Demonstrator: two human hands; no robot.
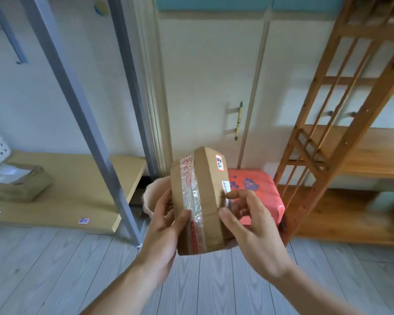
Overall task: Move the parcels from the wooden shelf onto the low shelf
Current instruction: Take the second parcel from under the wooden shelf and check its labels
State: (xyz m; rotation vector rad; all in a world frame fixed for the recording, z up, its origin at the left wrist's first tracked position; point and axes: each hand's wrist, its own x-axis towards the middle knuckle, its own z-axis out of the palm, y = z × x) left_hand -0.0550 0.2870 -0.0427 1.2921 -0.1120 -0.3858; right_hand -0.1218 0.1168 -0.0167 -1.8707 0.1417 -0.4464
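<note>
At the left of the frame the low shelf (pixel 82 189) already carries 1 parcel (pixel 16 183). At center, the left hand (pixel 162 228) and right hand (pixel 250 226) press a taped box (pixel 200 201) between them, each grip clamped on 1 side, likely to steady it in carrying. The wooden shelf (pixel 341 142) stands at right.

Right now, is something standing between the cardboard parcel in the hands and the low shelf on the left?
Nothing visible blocks it. The brown taped cardboard parcel is held in the air; the pale wooden low shelf lies left, with only a grey metal post at its front edge.
</note>
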